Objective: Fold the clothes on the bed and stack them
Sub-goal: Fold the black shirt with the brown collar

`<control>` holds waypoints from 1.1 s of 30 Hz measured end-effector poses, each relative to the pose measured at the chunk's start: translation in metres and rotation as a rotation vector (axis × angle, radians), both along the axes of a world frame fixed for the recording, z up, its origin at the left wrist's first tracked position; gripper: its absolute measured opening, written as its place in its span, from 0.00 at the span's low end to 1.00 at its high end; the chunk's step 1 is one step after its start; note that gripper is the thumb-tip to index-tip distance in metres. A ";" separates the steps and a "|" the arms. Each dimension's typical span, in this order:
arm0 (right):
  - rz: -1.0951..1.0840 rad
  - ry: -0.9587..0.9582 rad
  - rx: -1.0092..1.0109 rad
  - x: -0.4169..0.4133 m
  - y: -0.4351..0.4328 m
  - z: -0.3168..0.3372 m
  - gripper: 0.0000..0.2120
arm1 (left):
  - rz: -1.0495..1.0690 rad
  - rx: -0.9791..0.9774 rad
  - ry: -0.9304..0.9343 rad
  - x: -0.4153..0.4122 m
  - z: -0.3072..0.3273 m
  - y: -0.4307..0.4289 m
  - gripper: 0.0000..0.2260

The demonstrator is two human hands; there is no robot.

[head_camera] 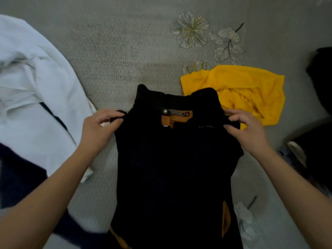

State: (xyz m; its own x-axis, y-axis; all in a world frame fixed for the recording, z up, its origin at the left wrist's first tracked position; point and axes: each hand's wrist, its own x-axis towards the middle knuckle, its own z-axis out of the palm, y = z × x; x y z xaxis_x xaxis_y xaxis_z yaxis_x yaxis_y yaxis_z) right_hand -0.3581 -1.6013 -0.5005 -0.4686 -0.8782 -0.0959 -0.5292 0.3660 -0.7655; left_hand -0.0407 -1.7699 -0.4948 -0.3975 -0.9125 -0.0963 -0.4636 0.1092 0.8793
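A black shirt [172, 159] with a collar, a label and tan trim lies lengthwise on the grey bed cover [125, 51], collar pointing away from me. My left hand [100, 124] pinches its left shoulder edge. My right hand [246, 126] pinches the right shoulder edge. A crumpled yellow garment [242, 92] lies just beyond the right shoulder, partly under the black collar. A white garment [36, 96] with dark trim is spread at the left.
Dark clothes [319, 83] lie at the right edge, with a dark and white piece [301, 151] below them. A dark blue garment [19, 177] sits at the lower left. The bed cover carries printed flowers at the upper right.
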 end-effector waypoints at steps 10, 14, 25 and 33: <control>0.139 0.312 0.443 0.034 0.132 -0.031 0.10 | -0.558 -0.361 -0.708 0.085 -0.064 0.147 0.16; 0.189 0.242 0.456 0.055 0.110 -0.017 0.23 | -0.490 -0.133 -0.666 0.056 -0.044 0.156 0.26; 0.060 -0.086 0.435 0.072 0.108 -0.023 0.14 | -0.225 0.217 -0.196 0.022 -0.036 0.159 0.12; 0.390 -0.072 0.674 0.051 0.133 0.006 0.44 | -0.773 -0.451 -0.469 0.073 -0.056 0.147 0.16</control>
State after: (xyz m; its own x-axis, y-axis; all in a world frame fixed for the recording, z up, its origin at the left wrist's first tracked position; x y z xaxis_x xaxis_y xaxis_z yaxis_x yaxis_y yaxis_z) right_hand -0.3067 -1.4679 -0.4943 -0.1109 -0.7198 -0.6853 -0.6727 0.5619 -0.4814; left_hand 0.0324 -1.6230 -0.5509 -0.9060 -0.4102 -0.1046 -0.4133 0.8035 0.4285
